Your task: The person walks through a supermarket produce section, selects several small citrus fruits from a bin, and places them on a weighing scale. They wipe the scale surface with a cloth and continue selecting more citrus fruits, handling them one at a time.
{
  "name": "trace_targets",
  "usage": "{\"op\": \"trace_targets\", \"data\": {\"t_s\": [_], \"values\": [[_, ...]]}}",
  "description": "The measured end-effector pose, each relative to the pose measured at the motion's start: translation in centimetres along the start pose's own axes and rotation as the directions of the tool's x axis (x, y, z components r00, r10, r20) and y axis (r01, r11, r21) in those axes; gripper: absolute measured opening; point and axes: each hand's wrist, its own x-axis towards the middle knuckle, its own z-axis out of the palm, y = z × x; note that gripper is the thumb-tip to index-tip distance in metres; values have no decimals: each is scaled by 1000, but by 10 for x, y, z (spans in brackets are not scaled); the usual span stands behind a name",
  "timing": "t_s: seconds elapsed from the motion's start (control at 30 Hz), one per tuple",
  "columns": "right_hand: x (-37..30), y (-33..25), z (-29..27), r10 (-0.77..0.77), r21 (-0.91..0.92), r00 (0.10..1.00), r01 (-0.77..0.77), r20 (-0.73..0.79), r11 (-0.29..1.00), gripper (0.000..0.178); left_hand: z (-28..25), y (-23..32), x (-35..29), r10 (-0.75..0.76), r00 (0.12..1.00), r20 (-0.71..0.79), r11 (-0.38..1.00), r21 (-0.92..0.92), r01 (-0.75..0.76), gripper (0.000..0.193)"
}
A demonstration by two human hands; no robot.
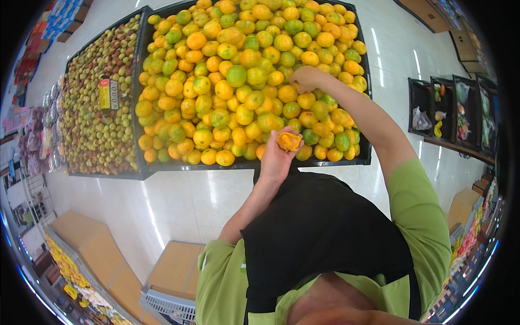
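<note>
In my left hand (276, 161), held palm up at the near edge of the display, rests a broken, brownish-orange mandarin (289, 142) with rough, torn-looking skin. My fingers curl around it. My right hand (307, 79) reaches over the right half of the heap of mandarins (216, 89), which are orange, yellow and partly green. Its fingers bend down among the fruit, and what lies under them is hidden. The mandarins fill a black-rimmed bin (206, 167) in front of me.
An adjoining bin of small green-red fruit (95, 130) stands at left, with a price sign (108, 93) in it. Cardboard boxes (172, 268) and a grey crate (168, 306) are at lower left. Black produce crates (420, 127) stand at right.
</note>
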Motion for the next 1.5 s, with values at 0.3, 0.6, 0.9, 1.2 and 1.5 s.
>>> {"op": "trace_targets", "data": {"t_s": [0.3, 0.6, 0.9, 1.2, 1.5], "values": [[-21, -6, -3, 28, 145, 991, -9, -129, 989, 33, 2, 6, 2, -12, 1000, -21, 999, 31, 12, 54], [-145, -64, -16, -285, 420, 836, 495, -469, 761, 23, 19, 0, 35, -93, 993, -77, 987, -141, 82, 57], [-177, -124, 40, -240, 93, 829, 328, -504, 940, 28, 11, -6, 49, -117, 986, -121, 987, -121, 103, 52], [-215, -122, 18, -121, 316, 764, 398, -633, 861, 33, 4, -2, 38, -147, 963, -224, 985, -125, 121, 52], [-264, -123, 24, 145, 586, 774, 329, -617, 740, 31, 24, -11, 25, -196, 957, -214, 981, -28, 194, 46]]}}
